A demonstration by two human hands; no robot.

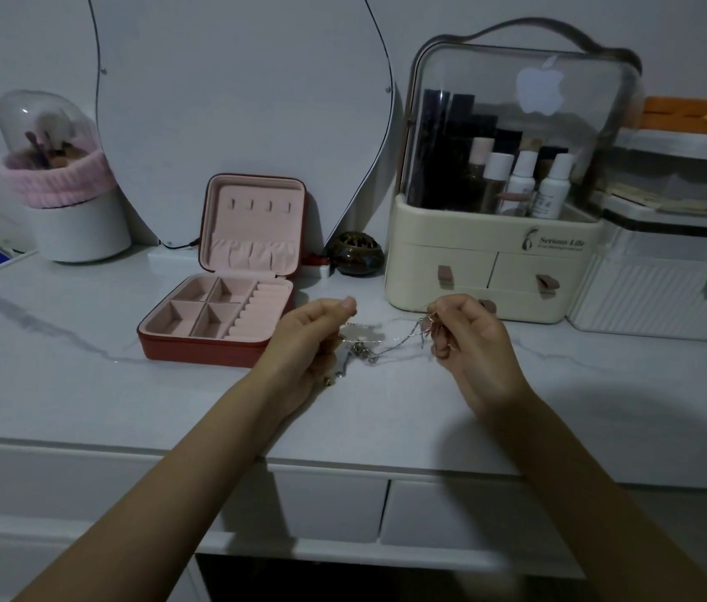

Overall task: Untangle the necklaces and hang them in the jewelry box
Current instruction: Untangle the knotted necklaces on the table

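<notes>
While one jewelry box (221,315) lies open, left hand (312,336) and right hand (469,341) each pinch tangled necklaces (380,343), uncountable.

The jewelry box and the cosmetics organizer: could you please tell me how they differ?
The jewelry box is red, low and lies open, its pink lid hooks bare. The cosmetics organizer is cream, taller and closed, with bottles behind its clear cover. Both stand on the marble-patterned tabletop.

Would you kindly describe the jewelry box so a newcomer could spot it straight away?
Start at the big curved mirror against the wall. Directly below it, on the marble tabletop, sits the jewelry box. Unlike the cream cosmetics organizer nearby, it is red, lies open, and has pink lining.
</notes>
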